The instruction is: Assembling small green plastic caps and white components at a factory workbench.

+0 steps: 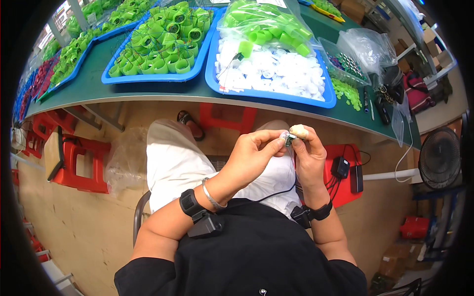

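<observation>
Left hand [251, 150] sits curled in front of my chest, thumb and forefinger pinched on a small clear part [285, 136] with a dark bit at its end. Right hand [308, 154] meets it from the other side, fingers closed on the same part, and the forefinger wears a pale fingertip cover [298, 131]. I see both hands touching each other over my lap, below the front edge of the surface [197, 93]. A thin black wire [276, 193] hangs from the part down toward my waist. Each wrist carries a black strapped device, and the left wrist also has a thin metal bracelet [211, 195].

Out on the green surface, straight ahead of the hands, stands a blue tray [276, 93] full of white pieces, with a clear bag of green caps [266, 24] resting on its far end; a pale rectangular label lies at the bag's top. To its left a second blue tray [148, 76] holds green rings. Right of the white pieces I see a small clear box [345, 64] of dark bits, loose green pieces beside it, and a crumpled clear bag [365, 44]. Under the surface are red stools [81, 163], and a fan [439, 158] stands at my right.
</observation>
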A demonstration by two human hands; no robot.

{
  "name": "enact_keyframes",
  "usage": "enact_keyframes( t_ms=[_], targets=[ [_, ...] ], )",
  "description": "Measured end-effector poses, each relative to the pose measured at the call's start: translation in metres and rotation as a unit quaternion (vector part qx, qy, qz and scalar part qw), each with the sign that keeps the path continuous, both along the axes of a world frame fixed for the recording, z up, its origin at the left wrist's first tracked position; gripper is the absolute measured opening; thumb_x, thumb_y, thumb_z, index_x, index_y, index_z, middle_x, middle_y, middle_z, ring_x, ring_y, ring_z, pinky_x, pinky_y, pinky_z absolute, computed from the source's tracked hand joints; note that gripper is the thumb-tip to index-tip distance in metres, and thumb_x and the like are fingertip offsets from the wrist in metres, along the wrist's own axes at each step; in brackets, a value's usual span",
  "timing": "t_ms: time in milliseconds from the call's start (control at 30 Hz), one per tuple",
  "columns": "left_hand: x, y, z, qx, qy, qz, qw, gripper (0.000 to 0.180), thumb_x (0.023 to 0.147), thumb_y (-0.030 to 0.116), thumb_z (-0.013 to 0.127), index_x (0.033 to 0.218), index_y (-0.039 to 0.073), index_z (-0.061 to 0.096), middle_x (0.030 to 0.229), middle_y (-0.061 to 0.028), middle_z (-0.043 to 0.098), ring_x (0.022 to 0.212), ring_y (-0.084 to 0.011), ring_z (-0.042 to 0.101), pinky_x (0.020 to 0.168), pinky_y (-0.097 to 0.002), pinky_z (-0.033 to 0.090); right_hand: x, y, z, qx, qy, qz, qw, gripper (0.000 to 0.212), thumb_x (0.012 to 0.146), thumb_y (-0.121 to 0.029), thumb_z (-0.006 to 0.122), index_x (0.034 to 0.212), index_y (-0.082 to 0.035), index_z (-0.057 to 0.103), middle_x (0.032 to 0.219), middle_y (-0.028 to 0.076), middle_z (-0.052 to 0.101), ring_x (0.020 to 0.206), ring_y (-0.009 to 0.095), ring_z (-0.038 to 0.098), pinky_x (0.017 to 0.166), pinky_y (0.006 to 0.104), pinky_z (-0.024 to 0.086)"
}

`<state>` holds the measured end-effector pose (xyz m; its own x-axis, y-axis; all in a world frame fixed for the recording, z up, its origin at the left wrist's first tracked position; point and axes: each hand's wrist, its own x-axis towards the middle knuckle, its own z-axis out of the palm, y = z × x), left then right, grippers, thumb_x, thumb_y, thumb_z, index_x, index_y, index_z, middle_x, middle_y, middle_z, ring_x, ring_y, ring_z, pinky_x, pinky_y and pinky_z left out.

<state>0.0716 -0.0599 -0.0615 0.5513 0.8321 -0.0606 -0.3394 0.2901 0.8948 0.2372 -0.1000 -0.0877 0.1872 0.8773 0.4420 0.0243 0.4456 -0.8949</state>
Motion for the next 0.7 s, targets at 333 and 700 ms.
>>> enact_keyframes(
  t_ms=[333, 700],
  targets=[
    [-0.0008, -0.0008, -0.0023, 0.033, 0.036, 0.013, 0.999, 0.029, 0.095, 0.012, 0.059, 0.118, -0.006, 0.062, 0.095, -0.0074, 0.068, 0.086, -0.0106, 0.064, 0.08, -0.0247, 0.052, -0.0023, -0.002, -0.0054, 0.003, -0.024, -0.031, 0.999, 0.017, 0.089, 0.003, 0.062, 0.105, -0.002, 0.063, 0.112, 0.008, 0.058, 0.103, 0.016, 0.057, 0.089, 0.0284, 0.047],
    [-0.0026, 0.0002, -0.0033, 0.008, 0.024, -0.004, 1.0, 0.029, 0.096, 0.014, 0.058, 0.117, -0.005, 0.062, 0.096, -0.0079, 0.068, 0.086, -0.0106, 0.064, 0.08, -0.0241, 0.052, 0.0005, 0.0001, -0.0103, -0.061, 0.145, 0.054, 0.986, 0.018, 0.09, 0.003, 0.061, 0.106, -0.003, 0.064, 0.113, 0.008, 0.059, 0.105, 0.016, 0.057, 0.093, 0.0299, 0.047]
  ],
)
